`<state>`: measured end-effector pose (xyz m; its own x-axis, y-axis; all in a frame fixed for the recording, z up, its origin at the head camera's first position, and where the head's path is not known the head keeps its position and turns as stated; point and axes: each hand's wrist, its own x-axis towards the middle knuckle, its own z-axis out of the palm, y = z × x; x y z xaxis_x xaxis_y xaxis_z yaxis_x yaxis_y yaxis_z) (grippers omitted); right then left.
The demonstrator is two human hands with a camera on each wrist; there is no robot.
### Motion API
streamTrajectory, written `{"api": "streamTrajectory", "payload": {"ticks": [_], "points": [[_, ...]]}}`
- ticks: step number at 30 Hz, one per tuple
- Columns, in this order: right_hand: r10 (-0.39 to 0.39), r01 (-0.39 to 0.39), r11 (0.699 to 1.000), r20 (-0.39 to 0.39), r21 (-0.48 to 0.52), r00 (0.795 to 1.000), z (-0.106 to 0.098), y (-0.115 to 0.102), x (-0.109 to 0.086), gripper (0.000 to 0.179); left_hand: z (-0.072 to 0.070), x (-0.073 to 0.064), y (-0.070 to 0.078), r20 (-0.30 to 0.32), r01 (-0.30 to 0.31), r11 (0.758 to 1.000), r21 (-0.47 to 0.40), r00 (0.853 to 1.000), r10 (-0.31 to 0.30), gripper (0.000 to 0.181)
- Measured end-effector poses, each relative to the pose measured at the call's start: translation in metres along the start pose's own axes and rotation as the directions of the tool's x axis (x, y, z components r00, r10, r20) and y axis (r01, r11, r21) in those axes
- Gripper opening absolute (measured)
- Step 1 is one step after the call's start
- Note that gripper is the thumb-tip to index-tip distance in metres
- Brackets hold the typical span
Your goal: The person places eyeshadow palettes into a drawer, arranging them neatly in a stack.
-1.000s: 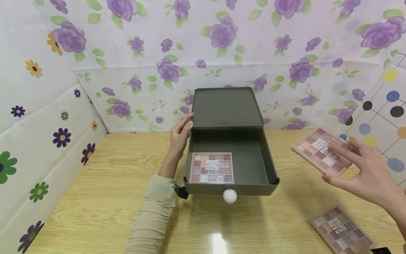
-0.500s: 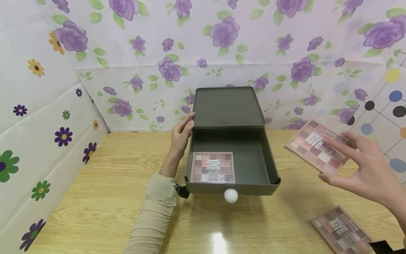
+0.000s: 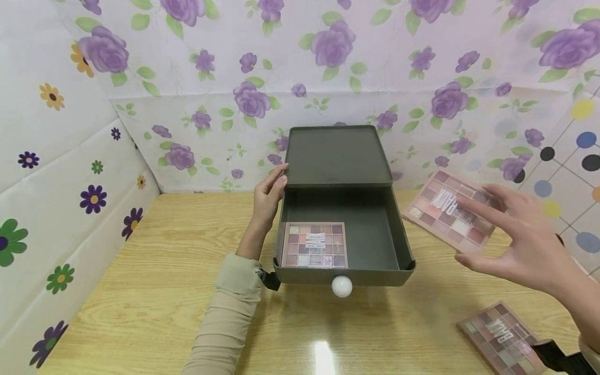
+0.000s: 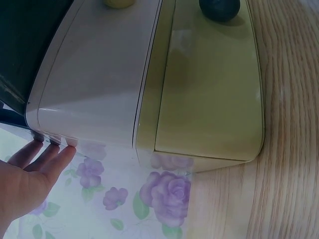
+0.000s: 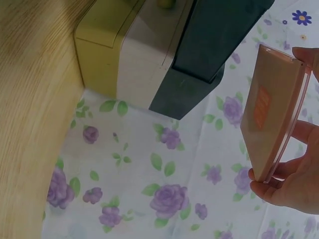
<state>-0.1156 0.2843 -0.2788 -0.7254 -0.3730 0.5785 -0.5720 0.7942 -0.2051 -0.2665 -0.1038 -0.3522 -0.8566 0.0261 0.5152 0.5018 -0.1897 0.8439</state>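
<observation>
My right hand [image 3: 529, 239] grips an eyeshadow palette [image 3: 442, 211] by its edges, in the air right of the pulled-out dark grey drawer [image 3: 375, 277]. The right wrist view shows the palette's plain back [image 5: 271, 109], with the thumb and fingertips on opposite edges. Inside the drawer, a similar palette [image 3: 314, 247] lies flat in the front left corner. My left hand [image 3: 268, 200] rests its extended fingers against the left side of the drawer cabinet [image 3: 335, 156]. In the left wrist view those fingertips [image 4: 67, 153] touch the cabinet's side near the top.
Another palette [image 3: 501, 330] lies on the wooden table [image 3: 164, 291] at front right, partly behind a black wrist strap [image 3: 555, 357]. Below the dark drawer are a white drawer [image 4: 94, 84] and a yellowish one [image 4: 212, 89]. Flowered cloth [image 3: 197, 94] hangs behind the table.
My right hand has carried its palette leftward and slightly up, closer to the drawer. The left hand stays at the cabinet's side.
</observation>
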Motion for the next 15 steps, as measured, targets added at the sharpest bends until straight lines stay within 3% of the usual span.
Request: {"api": "streamTrajectory", "payload": {"ticks": [8,15], "points": [[-0.090,0.090,0.995,0.001,0.041,0.996,0.003,-0.008,0.012,0.084,0.000,0.001,-0.001,-0.015,-0.002,1.000,-0.002,1.000,0.002,0.038],[-0.117,0.115,0.991,0.016,0.075,0.993,0.008,-0.018,0.019,0.084,0.000,0.000,-0.002,-0.013,0.003,1.000,0.003,1.000,-0.003,0.039]]}}
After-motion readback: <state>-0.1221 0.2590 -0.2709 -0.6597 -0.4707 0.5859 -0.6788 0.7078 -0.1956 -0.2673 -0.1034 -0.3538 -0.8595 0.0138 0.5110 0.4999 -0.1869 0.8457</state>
